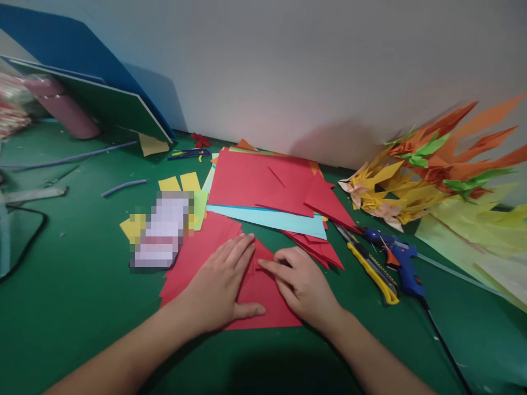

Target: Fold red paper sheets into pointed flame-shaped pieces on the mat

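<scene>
A red folded sheet of paper point(274, 310) lies on the table in front of me. My left hand point(224, 280) is spread flat over its left part, fingers together and thumb out to the side. My right hand point(302, 280) is at the sheet's right side, with fingers curled and the index fingertip on a small flap near the middle. My right thumb is mostly hidden. More red paper point(197, 247) sticks out under and beyond my left hand. Behind my hands is a stack of red sheets point(251, 178), with a light blue sheet point(284, 220) showing below it.
A blue glue gun point(407, 263) and a yellow box cutter point(374, 271) lie at right. Orange and yellow paper flowers point(428, 170) stand behind them. At left are a blurred-out phone-like object point(162, 233), yellow paper pieces point(190, 181), a pink bottle point(66, 107) and leaning boards point(99, 99).
</scene>
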Demonstrator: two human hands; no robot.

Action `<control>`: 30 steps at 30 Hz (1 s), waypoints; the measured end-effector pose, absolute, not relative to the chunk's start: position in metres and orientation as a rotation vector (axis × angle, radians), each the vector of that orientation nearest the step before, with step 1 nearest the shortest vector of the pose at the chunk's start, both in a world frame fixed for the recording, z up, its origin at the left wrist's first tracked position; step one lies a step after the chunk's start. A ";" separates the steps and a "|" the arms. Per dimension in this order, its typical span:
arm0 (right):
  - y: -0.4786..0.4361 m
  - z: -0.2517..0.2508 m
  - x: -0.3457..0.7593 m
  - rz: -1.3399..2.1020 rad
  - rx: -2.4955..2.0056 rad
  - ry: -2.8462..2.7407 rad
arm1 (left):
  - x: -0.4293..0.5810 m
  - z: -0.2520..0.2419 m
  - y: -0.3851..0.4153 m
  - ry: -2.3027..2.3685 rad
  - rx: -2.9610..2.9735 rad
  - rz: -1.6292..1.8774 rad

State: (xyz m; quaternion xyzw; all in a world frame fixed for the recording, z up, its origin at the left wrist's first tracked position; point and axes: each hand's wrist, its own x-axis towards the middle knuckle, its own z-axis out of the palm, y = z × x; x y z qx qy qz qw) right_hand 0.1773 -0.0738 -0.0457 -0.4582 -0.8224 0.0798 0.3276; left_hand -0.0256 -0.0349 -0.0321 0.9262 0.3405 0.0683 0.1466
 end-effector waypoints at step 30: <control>-0.074 -0.046 0.182 0.169 -1.140 -2.221 | -0.028 -0.023 -0.030 0.970 2.705 0.109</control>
